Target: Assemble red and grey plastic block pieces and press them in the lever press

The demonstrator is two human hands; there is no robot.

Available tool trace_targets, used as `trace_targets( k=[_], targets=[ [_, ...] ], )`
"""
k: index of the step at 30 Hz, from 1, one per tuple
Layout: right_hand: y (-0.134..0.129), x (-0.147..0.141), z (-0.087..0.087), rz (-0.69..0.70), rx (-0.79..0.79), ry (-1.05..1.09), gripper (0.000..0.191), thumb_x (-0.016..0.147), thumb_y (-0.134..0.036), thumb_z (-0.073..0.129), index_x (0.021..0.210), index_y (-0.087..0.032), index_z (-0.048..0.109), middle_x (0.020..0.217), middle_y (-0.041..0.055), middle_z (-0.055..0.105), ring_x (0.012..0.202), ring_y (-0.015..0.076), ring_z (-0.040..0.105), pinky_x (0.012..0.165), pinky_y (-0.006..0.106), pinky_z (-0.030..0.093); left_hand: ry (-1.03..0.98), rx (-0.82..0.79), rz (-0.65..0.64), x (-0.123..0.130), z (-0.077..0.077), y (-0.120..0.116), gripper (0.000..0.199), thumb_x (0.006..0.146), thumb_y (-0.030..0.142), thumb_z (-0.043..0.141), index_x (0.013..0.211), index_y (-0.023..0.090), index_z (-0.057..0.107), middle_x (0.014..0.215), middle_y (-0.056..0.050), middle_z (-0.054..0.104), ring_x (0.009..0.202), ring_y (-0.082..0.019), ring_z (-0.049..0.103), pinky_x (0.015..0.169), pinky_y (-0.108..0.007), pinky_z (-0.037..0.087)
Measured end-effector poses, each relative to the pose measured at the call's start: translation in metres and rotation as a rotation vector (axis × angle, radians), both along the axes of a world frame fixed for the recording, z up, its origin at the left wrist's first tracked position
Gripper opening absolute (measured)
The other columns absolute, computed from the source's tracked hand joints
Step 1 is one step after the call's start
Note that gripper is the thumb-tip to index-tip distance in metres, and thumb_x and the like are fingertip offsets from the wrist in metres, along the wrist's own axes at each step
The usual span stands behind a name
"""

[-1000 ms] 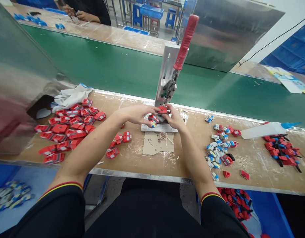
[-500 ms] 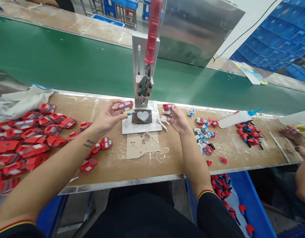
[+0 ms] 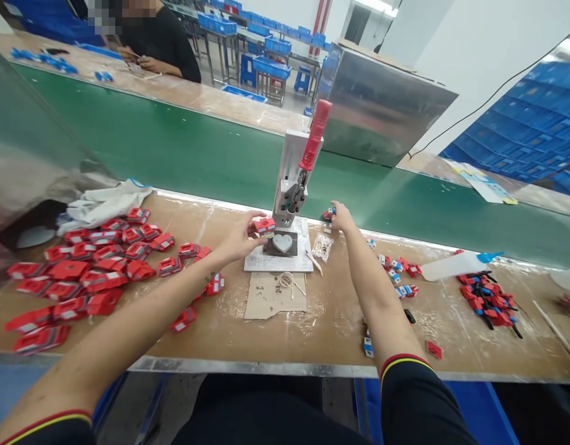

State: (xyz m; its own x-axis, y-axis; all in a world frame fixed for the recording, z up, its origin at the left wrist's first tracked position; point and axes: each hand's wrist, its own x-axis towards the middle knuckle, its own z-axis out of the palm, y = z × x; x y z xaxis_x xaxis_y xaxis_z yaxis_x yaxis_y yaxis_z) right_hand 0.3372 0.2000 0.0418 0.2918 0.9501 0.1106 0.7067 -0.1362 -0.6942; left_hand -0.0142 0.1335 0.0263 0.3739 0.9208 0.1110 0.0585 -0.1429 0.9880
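Observation:
My left hand (image 3: 241, 240) is closed, pinching a red toy car body (image 3: 265, 225) with pale windows, just left of the toggle press (image 3: 291, 185). Under the press's red handle, a grey heart-shaped block (image 3: 282, 243) sits on a dark pad on the white base plate (image 3: 257, 262). My right hand (image 3: 342, 219) is stretched out to the bench's far edge, by the green belt. Its fingers are closed on a small red-and-blue toy piece (image 3: 330, 214), partly hidden by the fingers.
Red car bodies (image 3: 99, 272) are heaped at left beside a white cloth (image 3: 109, 201). Cardboard (image 3: 266, 300) with swabs lies in front of the press. White-blue parts (image 3: 396, 266), a bottle (image 3: 451, 266) and red-black parts (image 3: 488, 303) lie right. A person (image 3: 159, 46) works across the belt.
My right hand has moved away from me, from beside the press to the belt's edge. My left hand still holds the red car body near the press. The head view has tilted up.

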Motion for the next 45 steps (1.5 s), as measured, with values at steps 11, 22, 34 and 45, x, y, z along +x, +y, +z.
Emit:
trace_targets(
  k=[11,22,34,45],
  targets=[
    [-0.029,-0.071,0.095,0.39,0.71,0.181,0.051,0.104,-0.058,0.046,0.152,-0.039,0.043,0.15,0.007,0.053,0.144,0.0306,0.053,0.111,0.058,0.054,0.273,0.251,-0.054,0.029,0.003,0.008,0.049,0.079,0.013,0.071,0.126,0.022,0.06,0.113,-0.007,0.077,0.101,-0.022,0.072,0.099,-0.042,0.057],
    [-0.133,-0.153,0.104,0.518,0.566,0.225,0.063,0.095,-0.049,0.067,0.153,-0.042,0.045,0.115,0.0039,0.07,0.131,0.0292,0.063,0.114,0.054,0.055,0.186,0.248,-0.081,0.039,-0.01,0.01,0.046,0.08,0.011,0.069,0.124,0.019,0.057,0.121,-0.009,0.073,0.1,-0.02,0.073,0.097,-0.039,0.059],
    [-0.138,-0.14,0.04,0.475,0.716,0.137,0.043,0.098,-0.041,0.057,0.141,-0.043,0.051,0.154,0.0058,0.052,0.156,0.0334,0.043,0.125,0.066,0.043,0.197,0.296,-0.079,0.042,-0.008,0.008,0.043,0.078,0.006,0.066,0.118,0.022,0.06,0.118,-0.008,0.076,0.106,-0.024,0.073,0.102,-0.044,0.058],
    [-0.17,-0.146,0.081,0.51,0.075,0.821,0.058,0.09,-0.058,0.067,0.138,-0.036,0.043,0.112,0.0047,0.067,0.07,0.0167,0.068,0.053,0.033,0.058,0.22,0.321,-0.091,0.04,-0.006,0.01,0.042,0.079,0.006,0.069,0.118,0.02,0.061,0.12,-0.008,0.076,0.113,-0.025,0.073,0.106,-0.044,0.056]
  ],
)
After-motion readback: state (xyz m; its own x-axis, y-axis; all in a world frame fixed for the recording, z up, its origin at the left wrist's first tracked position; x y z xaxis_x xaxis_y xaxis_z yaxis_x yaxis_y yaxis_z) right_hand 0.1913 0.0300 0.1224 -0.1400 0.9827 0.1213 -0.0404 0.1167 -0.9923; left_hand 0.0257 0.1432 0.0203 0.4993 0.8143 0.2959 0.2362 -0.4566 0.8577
